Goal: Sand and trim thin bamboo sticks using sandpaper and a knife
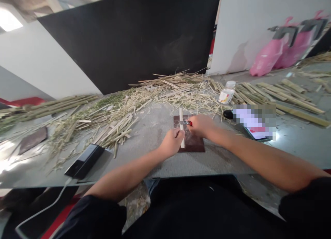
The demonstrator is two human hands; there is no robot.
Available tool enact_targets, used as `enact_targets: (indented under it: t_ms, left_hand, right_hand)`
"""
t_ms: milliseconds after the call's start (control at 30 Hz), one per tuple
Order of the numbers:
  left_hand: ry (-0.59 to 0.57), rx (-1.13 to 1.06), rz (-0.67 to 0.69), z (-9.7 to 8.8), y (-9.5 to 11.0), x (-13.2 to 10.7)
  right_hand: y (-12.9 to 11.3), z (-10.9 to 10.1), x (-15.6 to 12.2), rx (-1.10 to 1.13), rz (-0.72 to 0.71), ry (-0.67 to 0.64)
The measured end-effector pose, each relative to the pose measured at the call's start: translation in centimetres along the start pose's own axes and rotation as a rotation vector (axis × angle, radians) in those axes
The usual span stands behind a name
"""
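Observation:
My left hand [171, 141] grips a pale bamboo strip [181, 118] that stands nearly upright over a dark brown mat [194, 144] on the grey table [155, 163]. My right hand [200, 124] holds a small knife with a red handle [188, 122], its blade against the strip's side about midway up. Both hands are close together above the mat.
Heaps of bamboo shavings and split strips [144, 97] cover the table's far side, with thicker bamboo poles [284, 94] at right. A plastic bottle [227, 92], a phone [256, 128], a power bank [84, 161] with white cable and pink bags [271, 54] stand around.

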State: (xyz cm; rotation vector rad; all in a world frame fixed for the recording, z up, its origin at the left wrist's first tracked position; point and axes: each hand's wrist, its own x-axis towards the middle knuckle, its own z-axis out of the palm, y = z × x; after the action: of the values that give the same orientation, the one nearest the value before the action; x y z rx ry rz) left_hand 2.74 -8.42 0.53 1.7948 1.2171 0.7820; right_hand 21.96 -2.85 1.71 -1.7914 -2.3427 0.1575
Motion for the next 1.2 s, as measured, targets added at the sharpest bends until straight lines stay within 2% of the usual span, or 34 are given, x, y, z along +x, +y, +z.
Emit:
enact_targets:
  t_ms: [100,200,400,633,733,867,967,1067,1133,1200]
  left_hand:
    - [-0.061,0.014,0.021,0.4,0.7,-0.8]
    - [-0.084,0.017,0.023,0.5,0.8,-0.9]
    - [-0.029,0.024,-0.002,0.3,0.2,-0.1]
    - [-0.073,0.083,0.000,-0.2,1.1,-0.8]
    - [-0.123,0.063,0.014,-0.2,1.7,-1.5]
    - [-0.222,0.059,0.070,0.1,2.2,-2.3]
    - [-0.192,0.014,0.032,0.1,1.8,-1.8]
    - [-0.165,-0.064,-0.028,-0.2,1.0,-0.7]
    - [-0.185,-0.114,-0.037,-0.3,0.6,-0.2]
    - [-0.214,-0.166,-0.032,-0.4,0.4,0.0]
  right_hand:
    - [1.2,0.2,0.8,-0.025,0.053,0.070]
    - [2.1,0.4,1.2,-0.051,0.048,0.087]
    - [1.1,0.5,0.2,-0.015,-0.031,0.011]
    - [1.1,0.3,0.4,-0.001,-0.002,0.075]
    - [2.1,0.6,1.7,0.004,0.041,0.094]
    - [5.0,1.0,3.9,-0.013,0.207,0.067]
    - [6.6,0.9,4.9,0.010,0.246,0.143]
    - [6.6,0.5,4.6,0.175,0.225,0.202]
    - [5.9,0.1,3.7,0.452,0.200,0.120]
    - [5.1,-0.4,2.7,0.817,0.160,-0.031]
